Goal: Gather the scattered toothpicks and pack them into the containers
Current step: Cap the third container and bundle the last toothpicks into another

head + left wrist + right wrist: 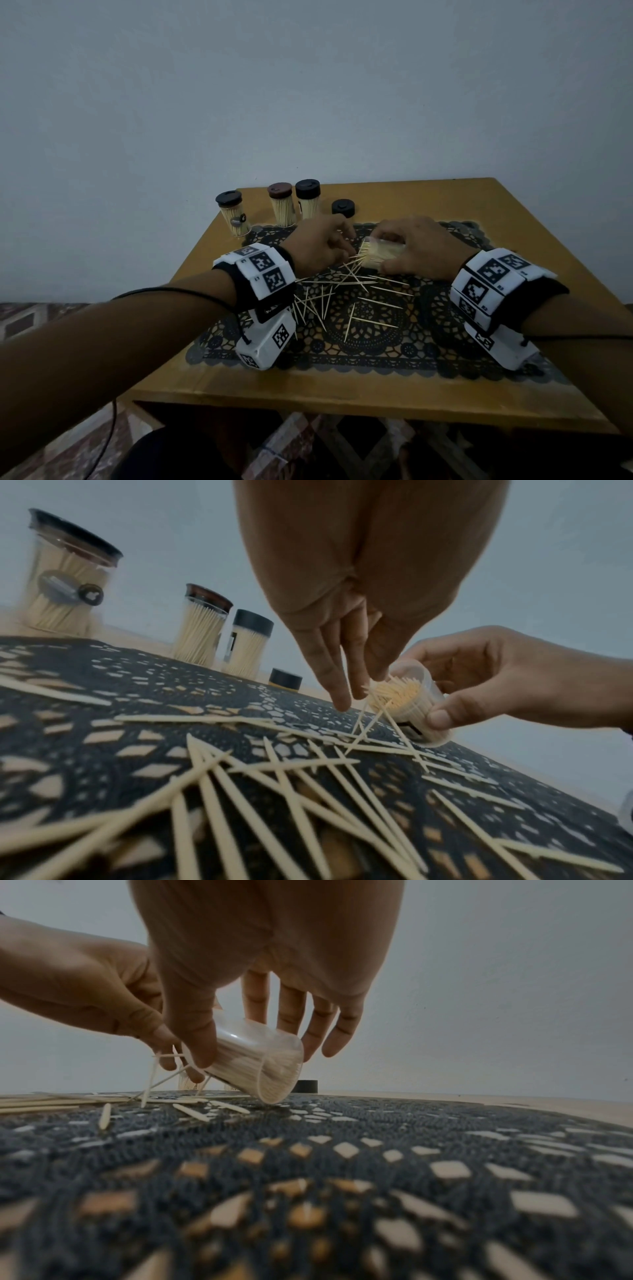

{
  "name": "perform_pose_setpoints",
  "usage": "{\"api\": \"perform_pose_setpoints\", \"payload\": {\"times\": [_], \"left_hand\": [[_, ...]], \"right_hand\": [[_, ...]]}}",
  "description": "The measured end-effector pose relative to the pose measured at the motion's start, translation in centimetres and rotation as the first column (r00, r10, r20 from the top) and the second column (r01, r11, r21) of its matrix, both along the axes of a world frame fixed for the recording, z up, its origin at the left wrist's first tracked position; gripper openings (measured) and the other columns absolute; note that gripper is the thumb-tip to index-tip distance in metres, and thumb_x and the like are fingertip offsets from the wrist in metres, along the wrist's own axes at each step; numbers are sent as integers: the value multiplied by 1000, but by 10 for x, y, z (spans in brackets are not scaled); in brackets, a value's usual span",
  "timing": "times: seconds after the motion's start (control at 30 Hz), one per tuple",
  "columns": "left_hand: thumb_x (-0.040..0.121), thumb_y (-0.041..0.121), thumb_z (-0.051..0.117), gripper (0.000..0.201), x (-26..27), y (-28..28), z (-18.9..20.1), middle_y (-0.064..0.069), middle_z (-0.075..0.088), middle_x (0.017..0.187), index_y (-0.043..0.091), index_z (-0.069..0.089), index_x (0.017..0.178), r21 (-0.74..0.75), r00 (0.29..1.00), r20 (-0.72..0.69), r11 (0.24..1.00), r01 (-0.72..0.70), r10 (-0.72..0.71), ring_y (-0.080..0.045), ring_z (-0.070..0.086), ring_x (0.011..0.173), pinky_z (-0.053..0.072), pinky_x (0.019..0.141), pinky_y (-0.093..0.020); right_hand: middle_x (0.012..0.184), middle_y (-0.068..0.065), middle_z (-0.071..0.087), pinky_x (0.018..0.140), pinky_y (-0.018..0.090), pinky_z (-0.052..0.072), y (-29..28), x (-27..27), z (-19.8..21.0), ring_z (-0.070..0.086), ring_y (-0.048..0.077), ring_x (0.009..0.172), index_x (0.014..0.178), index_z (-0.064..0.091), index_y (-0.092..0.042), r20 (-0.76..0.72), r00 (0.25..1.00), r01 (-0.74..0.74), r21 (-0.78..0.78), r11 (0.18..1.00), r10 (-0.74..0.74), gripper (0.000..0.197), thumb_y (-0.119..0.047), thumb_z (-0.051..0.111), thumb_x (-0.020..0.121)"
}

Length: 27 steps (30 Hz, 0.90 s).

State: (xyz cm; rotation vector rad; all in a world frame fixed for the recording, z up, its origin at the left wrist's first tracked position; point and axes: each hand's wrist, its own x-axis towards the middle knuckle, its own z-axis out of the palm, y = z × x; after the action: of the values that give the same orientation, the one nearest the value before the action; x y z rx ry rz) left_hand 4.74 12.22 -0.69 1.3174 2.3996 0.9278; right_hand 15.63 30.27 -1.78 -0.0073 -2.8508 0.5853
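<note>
the right hand (pixel 416 248) grips a tilted clear plastic toothpick container (pixel 413 696), its base edge on the dark lace mat (pixel 376 346). the left hand (pixel 317 245) pinches thin wooden toothpicks (pixel 161 1069) at its open mouth; scattered toothpicks (pixel 342 294) lie just beside it on the mat.

We list a yellow-brown wooden tabletop (pixel 507 219) set against a plain pale grey wall (pixel 308 85); on it a dark lace-patterned placemat (pixel 373 346) with scalloped edges. Below and beside the tabletop we note a patterned floor (pixel 41 318) in reddish and pale diamond shapes.
</note>
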Motion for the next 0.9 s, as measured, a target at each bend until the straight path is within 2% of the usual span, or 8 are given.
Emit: {"api": "perform_pose_setpoints", "payload": {"times": [0.13,0.23,0.47,0.6,0.67,0.73,0.83,0.9], "left_hand": [[88,21,68,23,2,2,-2,0,64,102,12,62,108,-153,974,-222,988,13,-47,-16,61,94,49,79,-27],[88,36,66,42,5,1,-5,-1,60,109,14,55,121,-343,971,-222,939,12,-93,-16,57,97,47,82,-29],[87,15,68,15,10,7,1,-5,72,94,10,74,100,-186,942,-321,982,34,-94,-14,63,83,47,72,-26],[86,19,69,17,15,16,7,-4,70,91,8,73,100,-130,930,-356,991,42,-86,-11,57,76,40,67,-21],[85,20,70,20,17,16,7,1,61,85,9,69,102,-99,927,-372,995,-1,-36,-9,51,74,35,62,-18],[85,18,70,23,16,13,5,3,57,86,10,62,104,-62,940,-340,997,-40,17,-12,51,76,36,60,-19],[85,8,63,24,11,6,1,-5,64,97,8,58,108,-24,968,-234,994,-103,94,-19,59,88,47,73,-25],[85,5,59,33,9,3,0,-8,63,106,8,54,117,-69,977,-189,991,-117,103,-21,59,94,50,80,-31]], "right_hand": [[97,0,67,71,31,47,1,1,0,60,19,84,109,69,-18,-4,1000,-12,-4,1000,12,43,-26,83,69],[98,-1,67,72,30,47,1,1,-1,60,18,85,110,68,-18,-11,1000,-10,-2,1000,10,44,-26,83,70],[97,-2,67,71,30,48,1,1,-1,61,18,85,109,68,-18,-5,1000,-22,-17,1000,22,43,-26,83,70],[94,-5,63,68,26,43,2,1,-1,60,17,84,109,67,-21,4,1000,-8,-12,1000,8,43,-26,83,69],[95,-3,65,70,29,46,2,1,-1,61,17,84,110,67,-21,2,1000,-6,-14,1000,6,45,-27,83,69],[96,-1,66,71,30,49,3,1,-2,61,18,84,110,66,-21,-5,1000,-1,-16,1000,1,45,-29,84,69],[98,1,67,70,29,48,5,-1,-2,61,19,84,111,65,-19,-28,999,19,-4,1000,-19,46,-31,83,71],[100,3,67,72,32,50,6,0,-1,61,21,85,112,65,-17,-44,999,29,-9,1000,-30,46,-32,82,73]]}}
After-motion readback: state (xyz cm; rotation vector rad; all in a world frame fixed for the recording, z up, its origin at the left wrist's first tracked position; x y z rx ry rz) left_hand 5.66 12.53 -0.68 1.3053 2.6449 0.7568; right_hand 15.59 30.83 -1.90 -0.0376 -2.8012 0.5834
